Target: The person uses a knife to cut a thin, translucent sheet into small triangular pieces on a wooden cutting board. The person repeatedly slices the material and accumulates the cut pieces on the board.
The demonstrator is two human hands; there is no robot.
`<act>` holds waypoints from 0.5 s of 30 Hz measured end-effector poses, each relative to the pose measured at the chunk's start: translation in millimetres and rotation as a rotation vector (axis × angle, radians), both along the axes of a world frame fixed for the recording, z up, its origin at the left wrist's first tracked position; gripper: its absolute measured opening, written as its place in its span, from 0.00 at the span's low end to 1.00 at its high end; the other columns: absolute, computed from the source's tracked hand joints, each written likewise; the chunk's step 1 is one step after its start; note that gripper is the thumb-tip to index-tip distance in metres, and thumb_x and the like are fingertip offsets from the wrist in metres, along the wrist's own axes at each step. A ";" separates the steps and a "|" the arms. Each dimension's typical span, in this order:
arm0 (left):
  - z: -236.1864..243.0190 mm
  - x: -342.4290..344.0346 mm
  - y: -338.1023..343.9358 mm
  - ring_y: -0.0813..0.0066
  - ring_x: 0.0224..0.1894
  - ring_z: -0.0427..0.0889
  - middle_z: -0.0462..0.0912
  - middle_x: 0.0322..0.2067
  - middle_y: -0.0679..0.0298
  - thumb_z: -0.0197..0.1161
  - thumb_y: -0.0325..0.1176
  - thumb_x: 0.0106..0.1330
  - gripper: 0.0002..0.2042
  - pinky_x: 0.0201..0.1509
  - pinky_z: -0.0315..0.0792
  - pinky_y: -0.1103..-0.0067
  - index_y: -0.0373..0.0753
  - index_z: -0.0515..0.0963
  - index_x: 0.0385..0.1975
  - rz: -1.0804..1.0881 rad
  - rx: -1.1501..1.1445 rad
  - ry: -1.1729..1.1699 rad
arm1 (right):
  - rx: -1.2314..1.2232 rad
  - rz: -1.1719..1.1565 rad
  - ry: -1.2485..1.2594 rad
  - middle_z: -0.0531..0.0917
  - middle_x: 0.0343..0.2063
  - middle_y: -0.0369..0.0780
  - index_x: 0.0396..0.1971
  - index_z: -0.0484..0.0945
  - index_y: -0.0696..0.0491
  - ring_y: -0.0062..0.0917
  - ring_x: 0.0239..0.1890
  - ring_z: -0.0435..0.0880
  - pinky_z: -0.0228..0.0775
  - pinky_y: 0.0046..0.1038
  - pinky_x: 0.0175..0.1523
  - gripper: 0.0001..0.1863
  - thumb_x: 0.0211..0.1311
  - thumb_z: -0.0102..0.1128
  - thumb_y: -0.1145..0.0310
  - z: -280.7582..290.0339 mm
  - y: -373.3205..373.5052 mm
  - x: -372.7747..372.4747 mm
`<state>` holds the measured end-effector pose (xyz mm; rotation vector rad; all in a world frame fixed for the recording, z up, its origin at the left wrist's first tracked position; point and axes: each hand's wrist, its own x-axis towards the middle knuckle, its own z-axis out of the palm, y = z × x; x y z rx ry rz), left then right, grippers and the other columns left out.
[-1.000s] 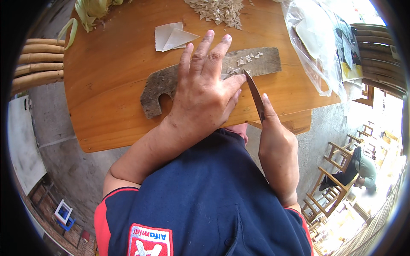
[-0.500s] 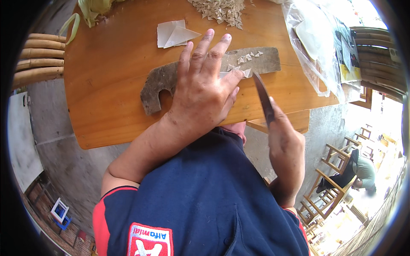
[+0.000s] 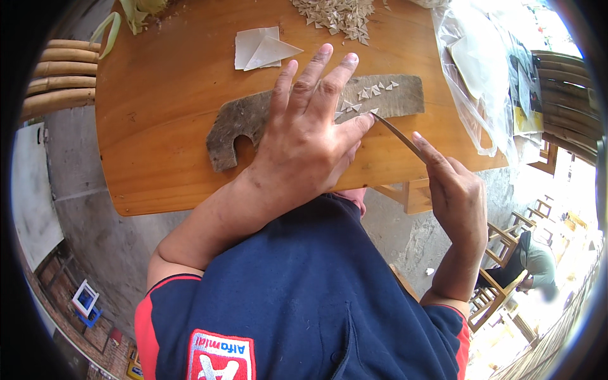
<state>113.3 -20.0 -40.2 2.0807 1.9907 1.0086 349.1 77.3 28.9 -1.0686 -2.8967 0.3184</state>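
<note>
My left hand (image 3: 303,136) lies over a worn wooden board (image 3: 406,96), its fingers stretched out and spread. The thumb presses at the board's near edge beside small cream-white triangular pieces (image 3: 365,95); what lies under the palm is hidden. My right hand (image 3: 457,193) is closed round the handle end of a knife with a narrow dark blade (image 3: 400,137). The blade's tip meets the board by my left thumb, next to one of the triangles. Beyond my fingers, a few flat cream-white sheets (image 3: 248,49) overlap on the table.
The board rests on an orange-brown wooden table (image 3: 152,136). A heap of small triangular pieces (image 3: 339,16) is at the far side. A clear plastic bag (image 3: 472,76) lies at the right edge, a yellowish bag (image 3: 140,14) far left. Behind at right, a person (image 3: 538,263) is among wooden chairs.
My right hand has swung outward to the right, and the knife now slants more, its tip closer to my left thumb. The left hand stays spread on the board.
</note>
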 end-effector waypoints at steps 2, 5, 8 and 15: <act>1.4 -0.5 0.8 0.44 0.77 0.57 0.65 0.72 0.49 0.74 0.32 0.54 0.18 0.78 0.50 0.50 0.51 0.88 0.48 0.000 -0.003 -0.002 | 0.002 0.021 -0.024 0.71 0.17 0.37 0.63 0.81 0.35 0.30 0.18 0.76 0.72 0.35 0.27 0.34 0.57 0.64 0.80 2.1 4.4 0.2; 2.2 -1.7 0.6 0.43 0.76 0.57 0.66 0.72 0.49 0.73 0.32 0.55 0.18 0.77 0.51 0.50 0.51 0.88 0.47 -0.006 -0.012 -0.013 | 0.009 0.049 -0.059 0.69 0.16 0.36 0.64 0.80 0.34 0.30 0.18 0.75 0.71 0.35 0.27 0.36 0.55 0.64 0.81 5.6 8.6 -0.7; 4.2 -1.8 1.7 0.43 0.76 0.58 0.66 0.71 0.48 0.73 0.31 0.54 0.17 0.76 0.52 0.49 0.51 0.89 0.46 -0.008 -0.021 -0.007 | 0.013 0.062 -0.101 0.69 0.16 0.36 0.65 0.79 0.35 0.29 0.18 0.75 0.71 0.35 0.27 0.38 0.53 0.63 0.81 10.5 10.1 -1.2; 7.1 -1.7 2.8 0.43 0.76 0.58 0.66 0.71 0.48 0.74 0.31 0.54 0.16 0.76 0.54 0.49 0.50 0.89 0.45 -0.005 -0.039 -0.014 | 0.061 0.059 -0.198 0.69 0.18 0.36 0.67 0.77 0.37 0.28 0.18 0.75 0.72 0.35 0.26 0.39 0.53 0.63 0.82 17.8 0.4 -8.2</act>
